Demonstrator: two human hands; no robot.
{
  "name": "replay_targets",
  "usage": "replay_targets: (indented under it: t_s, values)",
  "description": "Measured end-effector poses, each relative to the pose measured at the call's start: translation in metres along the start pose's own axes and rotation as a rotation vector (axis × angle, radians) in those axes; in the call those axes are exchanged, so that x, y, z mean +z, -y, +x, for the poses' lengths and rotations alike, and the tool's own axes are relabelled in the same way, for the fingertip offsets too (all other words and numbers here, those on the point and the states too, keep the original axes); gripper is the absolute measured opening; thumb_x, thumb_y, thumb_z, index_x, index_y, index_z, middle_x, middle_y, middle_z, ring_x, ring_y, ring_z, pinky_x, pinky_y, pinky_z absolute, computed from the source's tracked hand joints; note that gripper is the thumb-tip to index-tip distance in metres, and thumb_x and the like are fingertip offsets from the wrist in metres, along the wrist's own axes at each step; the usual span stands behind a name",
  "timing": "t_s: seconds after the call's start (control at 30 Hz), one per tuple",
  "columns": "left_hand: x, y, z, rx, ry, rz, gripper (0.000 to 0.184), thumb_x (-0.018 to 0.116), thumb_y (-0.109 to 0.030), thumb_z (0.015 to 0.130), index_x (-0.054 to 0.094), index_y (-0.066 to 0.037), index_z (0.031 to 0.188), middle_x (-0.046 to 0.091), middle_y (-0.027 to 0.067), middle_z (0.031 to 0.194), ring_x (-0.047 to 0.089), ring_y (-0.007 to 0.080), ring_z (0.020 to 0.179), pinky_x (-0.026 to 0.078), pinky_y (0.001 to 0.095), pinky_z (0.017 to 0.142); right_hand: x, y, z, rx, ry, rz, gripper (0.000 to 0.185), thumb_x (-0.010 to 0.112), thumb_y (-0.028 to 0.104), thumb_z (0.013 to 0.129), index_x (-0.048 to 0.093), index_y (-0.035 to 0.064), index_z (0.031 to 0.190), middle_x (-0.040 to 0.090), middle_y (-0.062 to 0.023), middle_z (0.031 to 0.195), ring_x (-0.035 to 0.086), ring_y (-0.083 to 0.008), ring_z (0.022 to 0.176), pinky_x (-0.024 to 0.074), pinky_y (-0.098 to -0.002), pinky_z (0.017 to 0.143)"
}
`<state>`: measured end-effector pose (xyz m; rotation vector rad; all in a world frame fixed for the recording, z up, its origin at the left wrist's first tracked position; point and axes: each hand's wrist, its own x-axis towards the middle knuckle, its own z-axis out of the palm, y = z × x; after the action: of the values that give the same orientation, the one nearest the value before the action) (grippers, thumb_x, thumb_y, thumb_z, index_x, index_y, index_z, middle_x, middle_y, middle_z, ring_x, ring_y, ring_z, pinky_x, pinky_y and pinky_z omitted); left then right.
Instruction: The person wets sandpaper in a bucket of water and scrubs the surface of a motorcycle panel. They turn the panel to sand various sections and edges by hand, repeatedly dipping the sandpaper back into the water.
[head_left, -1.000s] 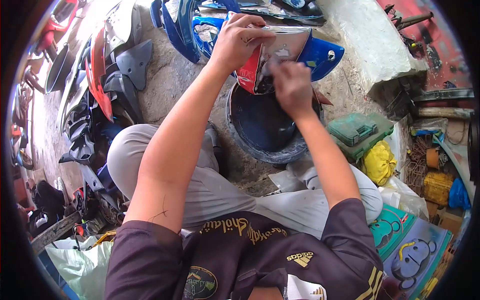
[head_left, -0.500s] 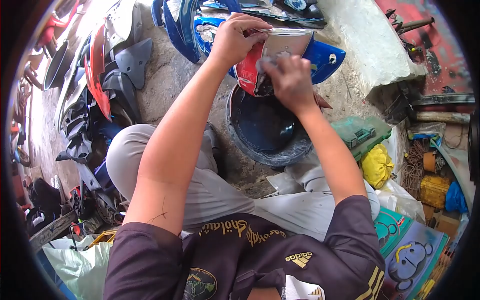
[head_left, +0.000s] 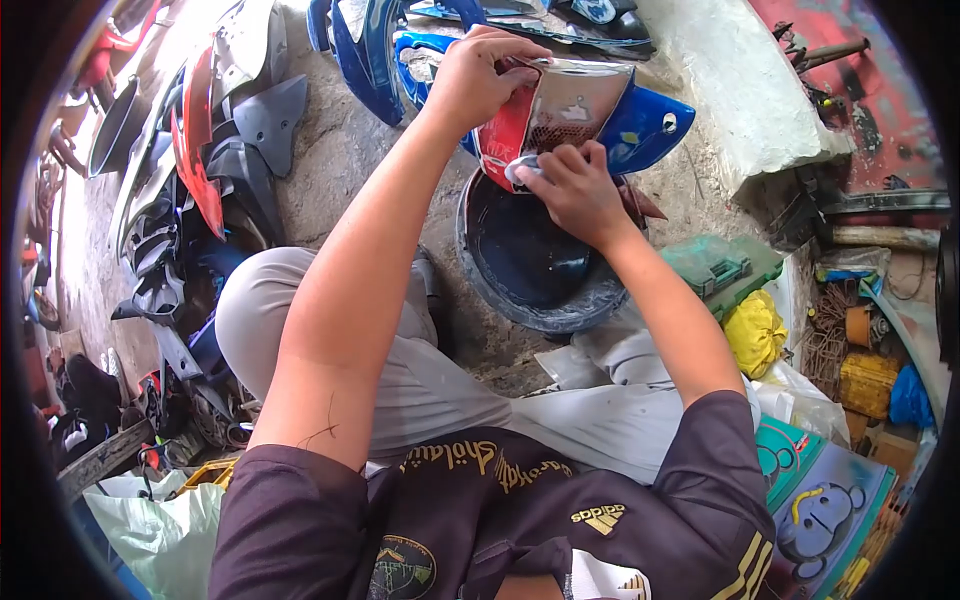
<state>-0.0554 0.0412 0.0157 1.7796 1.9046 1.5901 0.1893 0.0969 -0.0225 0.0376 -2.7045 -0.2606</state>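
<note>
A fairing panel (head_left: 570,108) in red, bare grey-beige and blue is held tilted over a round black basin (head_left: 530,245). My left hand (head_left: 482,78) grips its upper left edge, fingers on top and thumb at the front. Lower down, my right hand (head_left: 578,188) pinches a small grey pad (head_left: 522,168) against the panel's bottom edge, near the red part. Dark liquid appears to lie in the basin, and its far rim is hidden behind the panel and my right hand.
Blue fairings (head_left: 365,70) lie beyond the panel. Black, grey and red body parts (head_left: 200,150) pile up at the left. A white block (head_left: 745,90), a green case (head_left: 715,270) and a yellow bag (head_left: 754,332) stand at the right.
My right hand with the pad has moved down from the panel's middle to its bottom edge. My left hand keeps its grip, and the panel has shifted slightly.
</note>
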Motion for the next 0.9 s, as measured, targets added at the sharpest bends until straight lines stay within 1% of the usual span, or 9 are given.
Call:
replay_targets:
  t_s: [0.13,0.23,0.33,0.47,0.53,0.6,0.67,0.8,0.9]
  values:
    - [-0.001,0.005,-0.001,0.045,-0.017,0.008,0.031,0.086,-0.012,0.086,0.087,-0.014,0.117,0.083,0.007,0.118,0.072,0.0249,0.116,0.058,0.0387,0.105,-0.017,-0.03,0.015,0.236,-0.086,-0.169,0.037,0.07,0.013,0.097,0.076,0.0247,0.132,0.067,-0.0009,0.107,0.062,-0.0241,0.099,0.0415,-0.0468,0.091]
    - [-0.001,0.002,0.001,0.036,-0.008,0.009,0.031,0.087,-0.013,0.086,0.087,-0.014,0.117,0.083,0.0071,0.118,0.072,0.0249,0.116,0.057,0.0391,0.105,-0.014,-0.055,0.024,0.512,-0.358,0.031,0.043,0.065,0.008,0.095,0.073,0.0214,0.136,0.064,-0.0032,0.099,0.062,-0.0284,0.095,0.0427,-0.0456,0.082]
    - [0.0,-0.001,0.003,0.006,0.01,0.007,0.031,0.087,-0.013,0.087,0.087,-0.014,0.117,0.083,0.0073,0.119,0.072,0.0252,0.117,0.057,0.0392,0.106,-0.011,-0.024,0.011,0.465,-0.149,-0.068,0.042,0.067,0.009,0.094,0.073,0.0201,0.134,0.062,-0.0041,0.097,0.061,-0.0277,0.095,0.0427,-0.0471,0.084]
    - [-0.002,-0.001,0.003,0.035,0.015,0.023,0.031,0.086,-0.013,0.088,0.086,-0.014,0.119,0.082,0.0081,0.122,0.071,0.0266,0.12,0.057,0.0399,0.106,0.006,0.017,-0.035,0.067,0.004,0.017,0.04,0.07,0.012,0.088,0.072,0.0207,0.127,0.058,-0.0007,0.093,0.059,-0.0251,0.094,0.0403,-0.0471,0.086]
    - [-0.001,-0.002,-0.003,0.06,-0.001,0.018,0.033,0.086,-0.012,0.086,0.086,-0.014,0.118,0.082,0.0087,0.12,0.071,0.0285,0.118,0.058,0.0408,0.105,-0.006,0.002,-0.032,0.113,-0.044,-0.003,0.04,0.071,0.013,0.086,0.073,0.0223,0.125,0.058,0.0003,0.093,0.059,-0.0245,0.095,0.0402,-0.0482,0.086]
    - [0.0,-0.005,0.0,0.1,-0.049,0.01,0.035,0.088,-0.01,0.082,0.087,-0.015,0.117,0.082,0.0091,0.115,0.071,0.0312,0.113,0.059,0.0422,0.101,-0.016,-0.025,-0.015,0.32,-0.134,-0.1,0.032,0.068,0.011,0.094,0.074,0.0218,0.124,0.062,-0.0014,0.091,0.061,-0.0262,0.09,0.0419,-0.0464,0.081]
    - [-0.005,-0.01,0.002,0.094,0.021,0.054,0.035,0.083,-0.011,0.09,0.083,-0.012,0.125,0.081,0.0103,0.124,0.069,0.0311,0.122,0.055,0.0428,0.109,-0.027,-0.052,0.001,0.543,-0.241,0.03,0.032,0.065,0.012,0.098,0.072,0.0177,0.129,0.063,-0.004,0.091,0.063,-0.0284,0.086,0.043,-0.046,0.079]
    - [0.0,-0.011,0.002,0.106,0.025,0.064,0.036,0.081,-0.011,0.092,0.083,-0.013,0.128,0.078,0.0091,0.125,0.067,0.0322,0.123,0.054,0.0431,0.111,-0.025,-0.043,0.004,0.402,-0.152,-0.087,0.032,0.065,0.013,0.096,0.075,0.0153,0.126,0.063,-0.0041,0.091,0.064,-0.0271,0.082,0.0442,-0.0462,0.081]
    - [0.001,-0.008,0.001,0.094,0.033,0.063,0.037,0.08,-0.01,0.093,0.082,-0.014,0.13,0.078,0.0082,0.125,0.065,0.0317,0.123,0.053,0.0435,0.112,-0.007,0.002,-0.024,0.073,-0.017,-0.065,0.034,0.062,0.014,0.095,0.075,0.0182,0.127,0.06,-0.0015,0.089,0.062,-0.0236,0.086,0.0447,-0.046,0.083]
